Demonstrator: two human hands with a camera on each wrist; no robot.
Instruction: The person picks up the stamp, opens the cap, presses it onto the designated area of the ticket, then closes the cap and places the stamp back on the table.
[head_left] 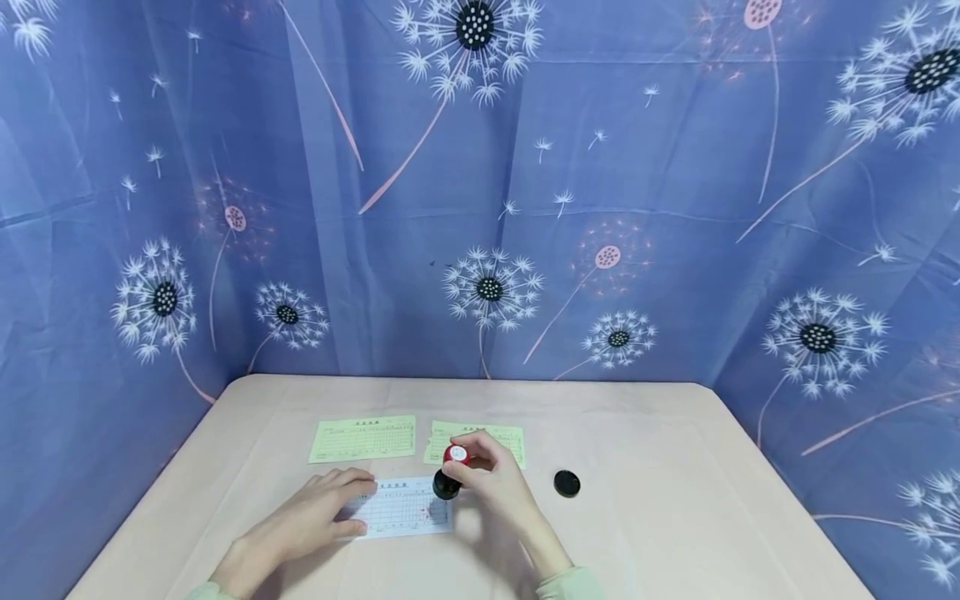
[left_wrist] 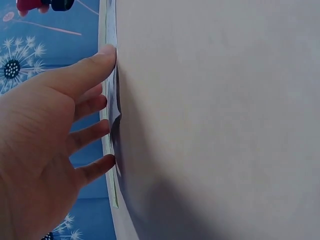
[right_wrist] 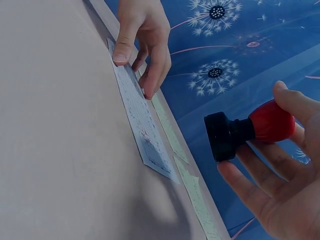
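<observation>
A red-handled stamp (right_wrist: 272, 122) with a round black base is gripped by my right hand (head_left: 498, 483). In the right wrist view its base hangs above the table, apart from the paper. My left hand (head_left: 315, 508) rests its fingertips and thumb on the left part of a white printed form (head_left: 405, 512), fingers fairly straight. Small red marks show on the form's right half. The left wrist view has the left thumb (left_wrist: 95, 70) touching the paper's edge, seen almost edge-on.
Two green printed forms lie behind the white one, the left form (head_left: 363, 439) and the right form (head_left: 502, 435), which the right hand partly covers. A round black cap (head_left: 567, 483) lies to the right. Blue dandelion curtains (head_left: 420, 317) surround the beige table (head_left: 637, 533).
</observation>
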